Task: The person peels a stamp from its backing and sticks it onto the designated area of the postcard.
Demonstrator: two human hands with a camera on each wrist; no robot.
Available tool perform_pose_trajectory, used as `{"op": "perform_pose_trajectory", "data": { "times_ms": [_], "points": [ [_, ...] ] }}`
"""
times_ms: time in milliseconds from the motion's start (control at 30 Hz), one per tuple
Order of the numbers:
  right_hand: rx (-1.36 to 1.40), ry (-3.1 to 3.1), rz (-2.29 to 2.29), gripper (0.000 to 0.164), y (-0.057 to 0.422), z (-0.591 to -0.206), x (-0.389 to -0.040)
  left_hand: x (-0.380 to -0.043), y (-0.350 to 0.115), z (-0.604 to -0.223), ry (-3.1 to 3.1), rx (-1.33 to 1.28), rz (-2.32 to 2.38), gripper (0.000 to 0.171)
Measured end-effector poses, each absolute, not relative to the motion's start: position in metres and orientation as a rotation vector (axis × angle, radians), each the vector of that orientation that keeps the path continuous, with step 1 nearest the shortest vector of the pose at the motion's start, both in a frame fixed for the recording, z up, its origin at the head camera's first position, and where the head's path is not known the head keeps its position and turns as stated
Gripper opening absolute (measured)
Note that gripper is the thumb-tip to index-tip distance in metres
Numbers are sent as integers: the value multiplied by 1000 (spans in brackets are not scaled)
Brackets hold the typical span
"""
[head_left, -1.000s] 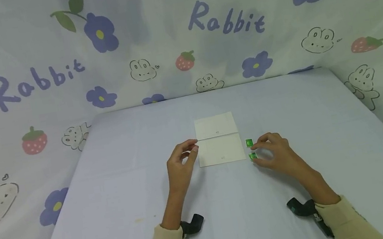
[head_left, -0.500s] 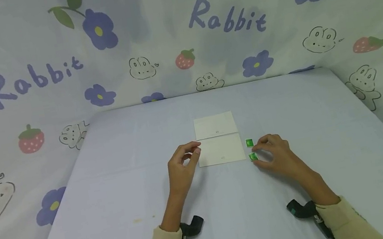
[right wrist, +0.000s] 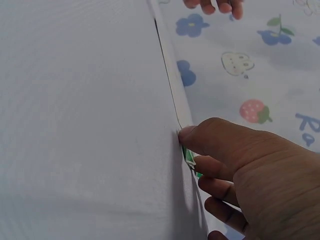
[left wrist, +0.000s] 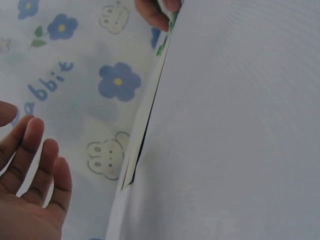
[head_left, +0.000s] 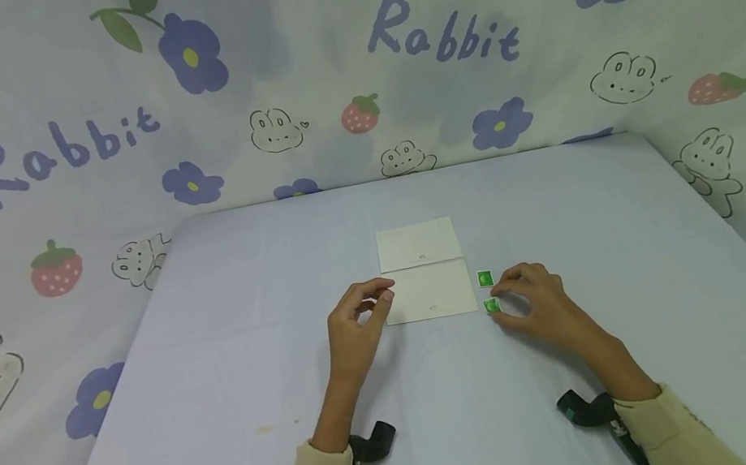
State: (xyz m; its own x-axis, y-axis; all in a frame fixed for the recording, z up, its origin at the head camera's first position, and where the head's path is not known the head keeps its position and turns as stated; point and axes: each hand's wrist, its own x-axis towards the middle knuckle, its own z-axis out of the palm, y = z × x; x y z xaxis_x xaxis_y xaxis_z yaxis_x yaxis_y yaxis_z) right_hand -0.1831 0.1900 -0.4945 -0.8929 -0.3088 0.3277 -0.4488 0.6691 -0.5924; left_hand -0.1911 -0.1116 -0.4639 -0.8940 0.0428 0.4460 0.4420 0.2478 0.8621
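A white folded card lies opened flat on the table, its crease running left to right. Beside its right edge are two small green stamps with white borders, one behind the other. My right hand holds the nearer green stamp between thumb and forefinger; in the right wrist view that stamp shows in the gap between them, close to the tabletop. Over the card's left edge hovers my left hand, holding nothing, its fingers relaxed and spread in the left wrist view.
A pale cloth covers the table, with a faint yellowish mark at the front left. Patterned curtains with flowers and rabbits stand behind and at both sides. Black wrist cameras sit at both cuffs.
My left hand has shifted slightly right, its fingertips now farther over the card. The right hand stays almost still by the nearer stamp, which shows a little more. The head view has shifted slightly.
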Motion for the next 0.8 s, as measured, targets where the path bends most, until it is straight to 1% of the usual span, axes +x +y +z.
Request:
{"op": "perform_pose_trajectory", "data": {
  "times_ms": [133, 233, 367, 500, 600, 800],
  "points": [
    [614, -2678, 1037, 27, 190, -495, -184, -189, -109, -460, -2220, -415, -1669, 13],
    [612, -2661, 1040, 23, 191, -495, -184, -182, -106, -446, -2239, -409, -1659, 13],
    [614, -2655, 1036, 25, 191, -495, -185, -174, -104, -430, -2245, -429, -1645, 12],
    [610, -2684, 1017, 31, 191, -495, -185, -182, -106, -445, -2246, -431, -1635, 12],
    [593, -2705, 1024, 29, 191, -494, -185, -190, -109, -460, -2237, -433, -1645, 13],
    [572, -2708, 1078, 23, 190, -494, -185, -191, -111, -463, -2221, -465, -1644, 14]
  ]
}}
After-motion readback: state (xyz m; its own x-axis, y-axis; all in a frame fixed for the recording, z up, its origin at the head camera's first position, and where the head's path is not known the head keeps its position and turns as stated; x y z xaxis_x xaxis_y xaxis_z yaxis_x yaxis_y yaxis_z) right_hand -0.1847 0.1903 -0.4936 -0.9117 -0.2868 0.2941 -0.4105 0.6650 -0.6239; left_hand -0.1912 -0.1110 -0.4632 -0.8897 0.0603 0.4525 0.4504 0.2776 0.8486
